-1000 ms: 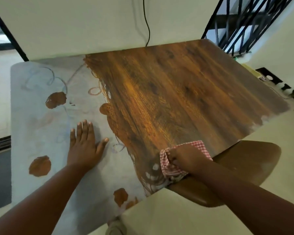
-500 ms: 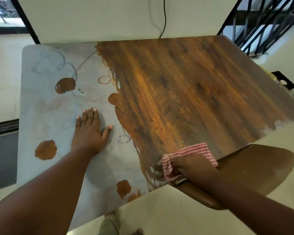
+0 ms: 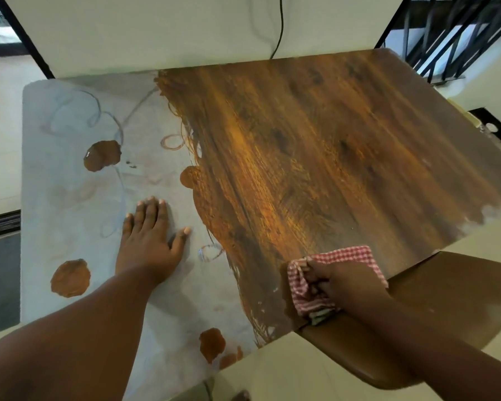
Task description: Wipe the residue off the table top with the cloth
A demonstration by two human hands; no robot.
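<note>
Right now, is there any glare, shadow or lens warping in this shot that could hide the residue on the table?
Head view: an orange sheen runs down the middle of the table top; the left hand and its forearm cast a soft shadow to their right over the pale residue; the wide lens bows the table edges; the railing at top right is smeared; the cloth and right hand read sharply.

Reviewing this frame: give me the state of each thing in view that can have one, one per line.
table top: wiped brown across the right part; pale grey residue covers the left part
residue: pale film with several brown patches showing through
cloth: red-checked, bunched at the near edge
right hand: grips the cloth
left hand: flat, fingers straight, on the residue
chair: seat partly under the near edge
</note>
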